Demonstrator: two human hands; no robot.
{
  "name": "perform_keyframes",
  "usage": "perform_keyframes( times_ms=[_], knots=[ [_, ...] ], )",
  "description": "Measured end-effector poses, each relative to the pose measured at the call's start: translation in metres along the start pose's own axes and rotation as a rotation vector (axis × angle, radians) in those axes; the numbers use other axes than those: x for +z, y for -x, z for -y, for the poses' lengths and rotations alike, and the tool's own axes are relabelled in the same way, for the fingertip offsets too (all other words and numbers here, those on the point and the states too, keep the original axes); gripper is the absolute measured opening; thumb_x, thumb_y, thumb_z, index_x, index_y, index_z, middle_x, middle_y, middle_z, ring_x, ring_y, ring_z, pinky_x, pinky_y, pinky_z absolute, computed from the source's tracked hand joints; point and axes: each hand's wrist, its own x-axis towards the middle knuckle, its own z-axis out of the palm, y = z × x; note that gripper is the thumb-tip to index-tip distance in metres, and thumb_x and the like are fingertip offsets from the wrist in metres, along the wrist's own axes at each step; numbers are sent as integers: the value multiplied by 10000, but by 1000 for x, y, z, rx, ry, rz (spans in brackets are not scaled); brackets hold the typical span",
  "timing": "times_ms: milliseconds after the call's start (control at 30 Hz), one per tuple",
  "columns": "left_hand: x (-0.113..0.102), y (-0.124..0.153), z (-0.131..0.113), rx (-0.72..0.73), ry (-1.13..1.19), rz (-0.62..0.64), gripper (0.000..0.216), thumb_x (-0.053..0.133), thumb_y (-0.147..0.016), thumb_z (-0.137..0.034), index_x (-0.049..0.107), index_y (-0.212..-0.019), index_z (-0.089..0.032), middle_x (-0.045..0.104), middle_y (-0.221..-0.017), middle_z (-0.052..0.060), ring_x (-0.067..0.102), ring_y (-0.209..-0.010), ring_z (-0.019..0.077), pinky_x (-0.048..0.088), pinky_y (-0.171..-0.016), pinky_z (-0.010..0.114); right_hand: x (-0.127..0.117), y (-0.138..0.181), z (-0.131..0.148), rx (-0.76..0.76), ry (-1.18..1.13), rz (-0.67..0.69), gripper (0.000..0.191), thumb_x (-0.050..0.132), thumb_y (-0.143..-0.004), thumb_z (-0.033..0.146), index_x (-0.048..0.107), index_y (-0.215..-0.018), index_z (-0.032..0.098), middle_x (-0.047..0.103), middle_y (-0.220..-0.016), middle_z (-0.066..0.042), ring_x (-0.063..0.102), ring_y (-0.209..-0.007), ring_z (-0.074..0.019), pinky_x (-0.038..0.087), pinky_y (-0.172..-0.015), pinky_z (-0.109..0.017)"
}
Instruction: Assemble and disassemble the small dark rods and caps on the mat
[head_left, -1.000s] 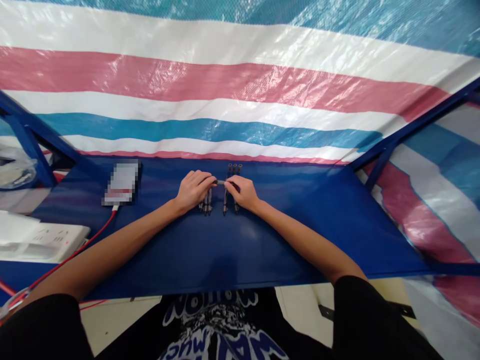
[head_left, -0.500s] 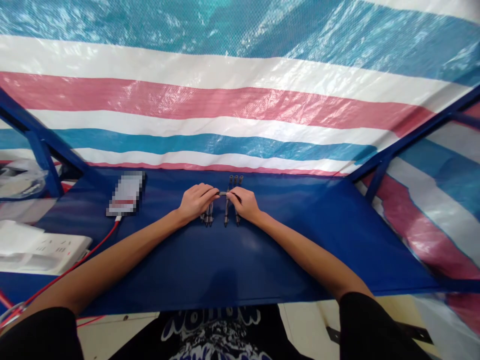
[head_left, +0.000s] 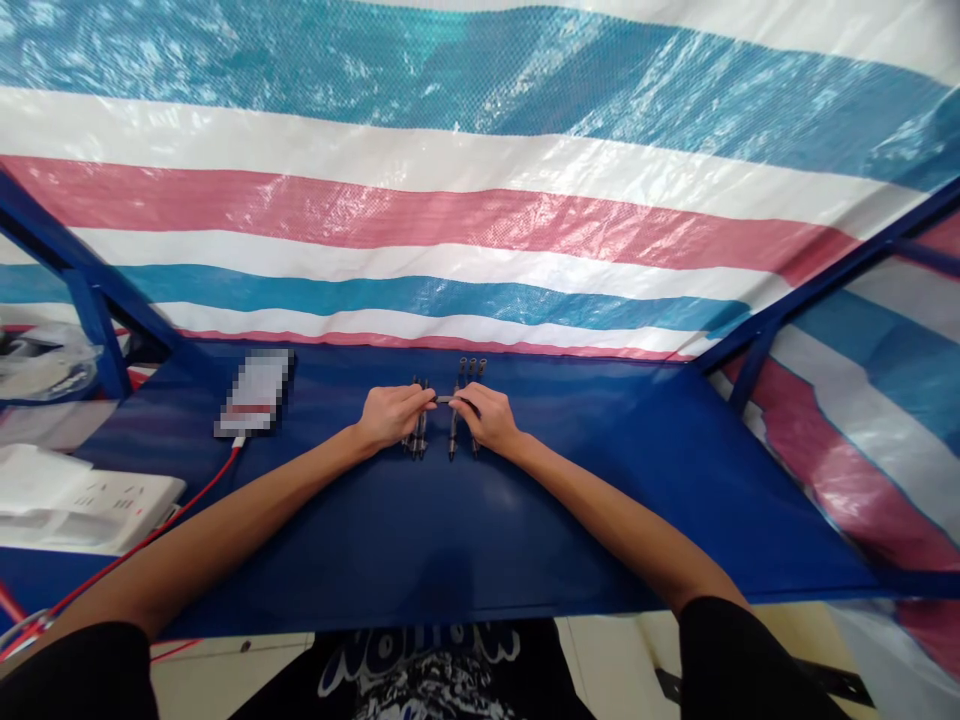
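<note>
On the blue table [head_left: 480, 540] lie two small groups of dark pens, one under my left hand [head_left: 390, 417] and one [head_left: 466, 375] under my right hand [head_left: 489, 418]. Both hands are closed in a pinch on the two ends of a single dark pen [head_left: 447, 400], held crosswise between them just above the rows. The left group of pens [head_left: 417, 445] pokes out from beneath my left fingers.
A phone [head_left: 256, 392] with a red cable [head_left: 187, 490] lies at the table's left. A white power strip [head_left: 82, 500] sits further left. A striped tarp [head_left: 480, 220] hangs behind the table, and blue frame bars [head_left: 757, 345] flank both sides.
My hands stay joined on the pen; the left fingers have curled in, uncovering the tops of the left pens. The camera has tilted up a little.
</note>
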Motion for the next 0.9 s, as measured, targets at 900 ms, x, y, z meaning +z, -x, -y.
perform_keyframes(
  times_ms=[900],
  knots=[
    [5,5,1,36,10,2,192,497,-941,-292,662,-915,-196,673,-694,2,595,-576,84,391,-529,189,0,-3,1,-80,-72,-1,205,519,-927,294,669,-914,155,678,-849,-85,624,-788,-158,534,-744,-293]
  ],
)
